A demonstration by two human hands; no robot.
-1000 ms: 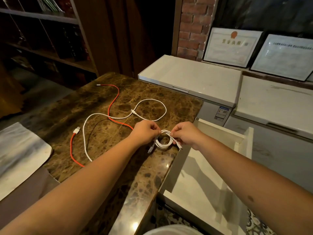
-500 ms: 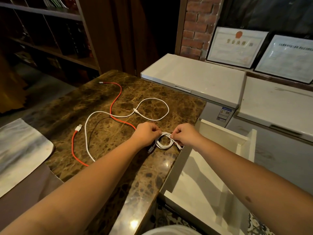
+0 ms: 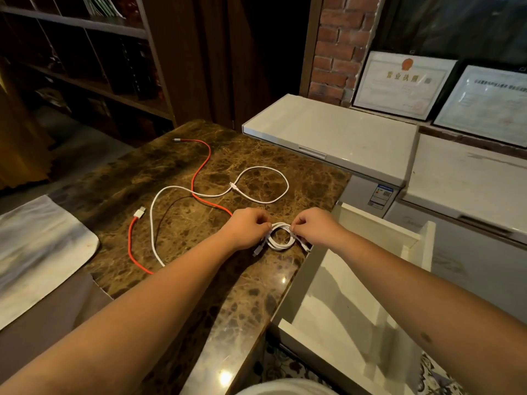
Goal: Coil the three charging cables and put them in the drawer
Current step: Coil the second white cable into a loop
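A small coiled white cable [image 3: 281, 243] lies near the right edge of the brown marble counter [image 3: 199, 280]. My left hand [image 3: 247, 228] pinches the coil's left side and my right hand [image 3: 312, 226] pinches its right side. Two loose plugs stick out below the coil. Farther back, a long white cable [image 3: 265, 199] lies in a loop, uncoiled. A red cable [image 3: 199, 178] snakes across it, from a far plug to a white plug at the left. The open white drawer [image 3: 339, 303] sits right of the counter with nothing visible inside.
Two white chest freezers [image 3: 328, 135] stand behind the drawer, with framed certificates [image 3: 399, 84] on the ledge above. A grey-white cloth [image 3: 37, 246] lies at the counter's left end. Dark wooden shelves [image 3: 85, 67] fill the back left.
Both hands have stayed on the coil, working its wraps slightly tighter. The view has shifted a little; the loose white and red cables have not moved.
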